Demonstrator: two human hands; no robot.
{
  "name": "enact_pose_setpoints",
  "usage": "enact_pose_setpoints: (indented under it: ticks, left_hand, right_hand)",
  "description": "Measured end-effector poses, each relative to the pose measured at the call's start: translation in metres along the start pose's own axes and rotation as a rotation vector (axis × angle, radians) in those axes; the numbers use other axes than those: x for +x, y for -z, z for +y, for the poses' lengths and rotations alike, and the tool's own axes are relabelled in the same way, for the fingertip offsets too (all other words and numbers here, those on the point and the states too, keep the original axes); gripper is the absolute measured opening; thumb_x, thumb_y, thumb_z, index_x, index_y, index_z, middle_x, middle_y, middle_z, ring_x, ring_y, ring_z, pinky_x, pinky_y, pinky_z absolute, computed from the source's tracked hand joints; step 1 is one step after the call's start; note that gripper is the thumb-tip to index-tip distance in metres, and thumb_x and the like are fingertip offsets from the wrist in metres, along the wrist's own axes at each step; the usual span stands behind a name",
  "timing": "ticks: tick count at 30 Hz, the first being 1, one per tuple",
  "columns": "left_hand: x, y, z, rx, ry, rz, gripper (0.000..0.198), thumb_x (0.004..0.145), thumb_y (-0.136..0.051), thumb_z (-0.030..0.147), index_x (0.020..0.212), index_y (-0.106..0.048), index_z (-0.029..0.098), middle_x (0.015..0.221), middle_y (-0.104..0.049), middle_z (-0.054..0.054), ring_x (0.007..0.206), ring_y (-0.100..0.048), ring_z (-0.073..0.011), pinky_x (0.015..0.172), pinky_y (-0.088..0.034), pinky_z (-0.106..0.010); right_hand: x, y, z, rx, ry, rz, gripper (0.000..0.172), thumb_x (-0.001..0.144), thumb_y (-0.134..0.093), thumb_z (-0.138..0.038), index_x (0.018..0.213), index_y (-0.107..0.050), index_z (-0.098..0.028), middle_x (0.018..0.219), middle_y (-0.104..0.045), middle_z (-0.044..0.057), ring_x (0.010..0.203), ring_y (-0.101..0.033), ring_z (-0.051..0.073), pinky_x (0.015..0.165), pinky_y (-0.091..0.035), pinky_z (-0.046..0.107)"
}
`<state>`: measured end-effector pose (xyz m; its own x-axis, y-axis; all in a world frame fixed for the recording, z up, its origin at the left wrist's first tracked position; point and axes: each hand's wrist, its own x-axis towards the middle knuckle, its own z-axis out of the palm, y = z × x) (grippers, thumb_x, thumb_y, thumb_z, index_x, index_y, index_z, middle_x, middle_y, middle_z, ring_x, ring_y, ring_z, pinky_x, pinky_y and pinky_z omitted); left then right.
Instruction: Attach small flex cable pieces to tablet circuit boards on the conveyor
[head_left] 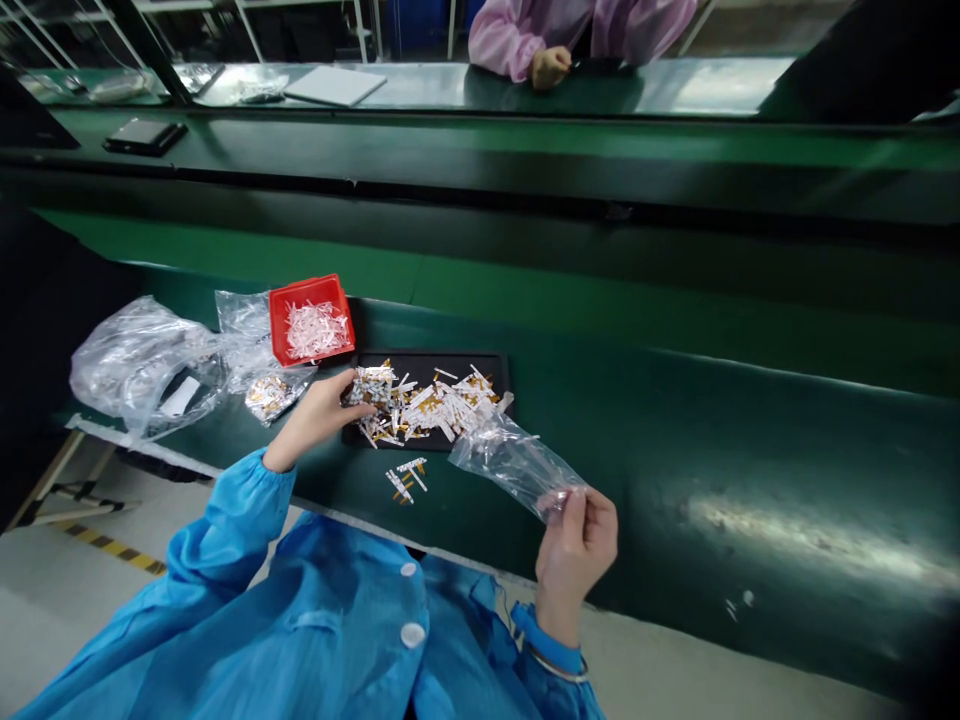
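Blue sleeves (pixel 225 560) lowest in view. Right hand (pixel 574 550) pinches clear bag (pixel 510 462) by one end, the other end touching parts pile (pixel 427 405) on black tray (pixel 496 366). Left hand (pixel 319 415) rests on pile's left edge; its grip is unclear. Red box (pixel 281 300) just behind.

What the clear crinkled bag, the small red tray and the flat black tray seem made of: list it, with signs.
Clear crinkled bag, pinched in the right hand: thin plastic film, glossy; see-through and creased.
Small red square tray: probably moulded plastic, smooth; even colour, raised rim.
Flat black rectangular tray: likely plastic, matt; too dark to be sure.
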<state>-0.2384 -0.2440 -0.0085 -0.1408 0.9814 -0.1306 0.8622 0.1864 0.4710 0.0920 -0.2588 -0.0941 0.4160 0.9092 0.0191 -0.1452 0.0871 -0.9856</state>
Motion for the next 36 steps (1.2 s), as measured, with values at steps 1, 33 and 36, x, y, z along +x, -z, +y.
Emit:
enact_pose_setpoints:
  ticks: [1, 33, 36]
  left_hand:
    - [0.001, 0.002, 0.000, 0.002, 0.004, 0.035, 0.029, 0.082, -0.077, 0.029, 0.089, -0.051, 0.017, 0.068, -0.052, 0.005, 0.061, -0.049, -0.0145, 0.057, -0.032, -0.026]
    - [-0.017, -0.006, -0.002, -0.207, -0.264, 0.058, 0.040, 0.093, -0.062, 0.029, 0.131, -0.054, 0.020, 0.121, -0.051, -0.008, 0.103, -0.064, -0.0163, 0.087, -0.060, -0.028]
    - [-0.019, 0.001, -0.005, -0.197, -0.228, 0.140, 0.025, 0.096, -0.056, 0.026, 0.119, -0.060, 0.018, 0.114, -0.055, -0.007, 0.095, -0.064, -0.0142, 0.082, -0.058, -0.027]
  right_hand:
    - [0.000, 0.000, -0.001, -0.004, -0.001, 0.000, 0.029, 0.090, -0.073, -0.043, 0.092, -0.062, -0.017, 0.073, -0.061, -0.001, 0.061, -0.057, 0.013, 0.059, -0.049, 0.027]
    - [0.000, 0.002, 0.003, 0.001, -0.019, 0.014, 0.031, 0.087, -0.076, -0.044, 0.091, -0.062, -0.017, 0.073, -0.060, -0.002, 0.059, -0.056, 0.012, 0.058, -0.049, 0.027]
    - [0.000, 0.002, 0.003, 0.003, -0.023, 0.009, 0.031, 0.087, -0.076, -0.044, 0.091, -0.062, -0.017, 0.073, -0.061, -0.002, 0.060, -0.057, 0.013, 0.058, -0.050, 0.026]
